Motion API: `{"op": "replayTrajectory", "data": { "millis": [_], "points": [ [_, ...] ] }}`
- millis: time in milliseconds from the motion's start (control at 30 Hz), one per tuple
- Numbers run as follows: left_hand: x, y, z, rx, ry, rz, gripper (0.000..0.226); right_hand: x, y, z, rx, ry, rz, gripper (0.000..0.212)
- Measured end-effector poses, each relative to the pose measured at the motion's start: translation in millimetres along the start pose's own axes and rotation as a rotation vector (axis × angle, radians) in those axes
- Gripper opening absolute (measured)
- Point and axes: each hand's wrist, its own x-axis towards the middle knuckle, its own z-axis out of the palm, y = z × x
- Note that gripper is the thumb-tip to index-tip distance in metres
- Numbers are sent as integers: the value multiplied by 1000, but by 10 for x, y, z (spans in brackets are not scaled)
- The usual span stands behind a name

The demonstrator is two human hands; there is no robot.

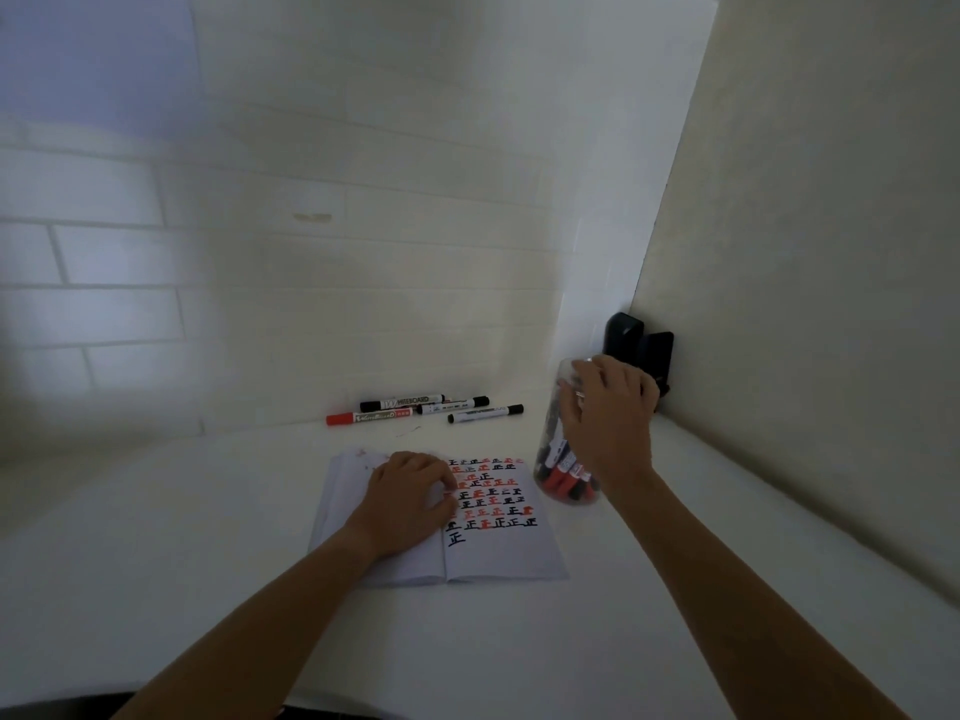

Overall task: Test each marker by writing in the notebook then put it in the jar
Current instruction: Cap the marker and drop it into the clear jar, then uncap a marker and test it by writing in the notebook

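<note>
notebook (pixel 498 553), markers (pixel 563 478) inside jar (pixel 558 407)

One view only, from a camera worn on the person's head, looking forward and down across a white table (pixel 519 641) toward a tiled wall (pixel 260 252) and a corner. The wide lens bends the wall lines. Both forearms reach up from the bottom edge: the left hand (pixel 410 498) sits near the middle, the right hand (pixel 605 413) right of it and farther from the camera, nearer the corner.
</note>
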Motion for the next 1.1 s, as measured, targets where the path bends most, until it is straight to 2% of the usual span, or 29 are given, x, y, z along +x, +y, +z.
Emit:
{"op": "replayTrajectory", "data": {
  "millis": [67,133,267,367,467,567,767,867,1000,1100],
  "points": [
    [1,15,-13,2,0,-5,37,-134,-158,9,60,111,-77,31],
    [4,24,-13,21,1,-7,26,-306,-354,41,179,91,-166,31],
    [31,40,-18,69,-20,-29,33,-702,-621,304,368,-183,-239,27],
    [107,32,-28,111,-13,-43,32,-918,-651,551,374,-367,-196,29],
    [245,8,-27,144,30,-43,26,-969,-670,625,368,-467,-91,44],
    [442,-28,20,129,87,-73,22,-993,-676,626,348,-484,-81,52],
    [891,-120,184,35,117,-199,47,-1006,-649,707,351,-455,-75,41],
    [1105,-138,224,63,115,-192,52,-999,-649,725,359,-448,-84,37],
    [1347,-199,262,26,93,-231,45,-987,-644,727,369,-455,-62,36],
    [1451,-258,291,17,92,-263,28,-992,-649,729,379,-478,-60,39]
  ]
}}
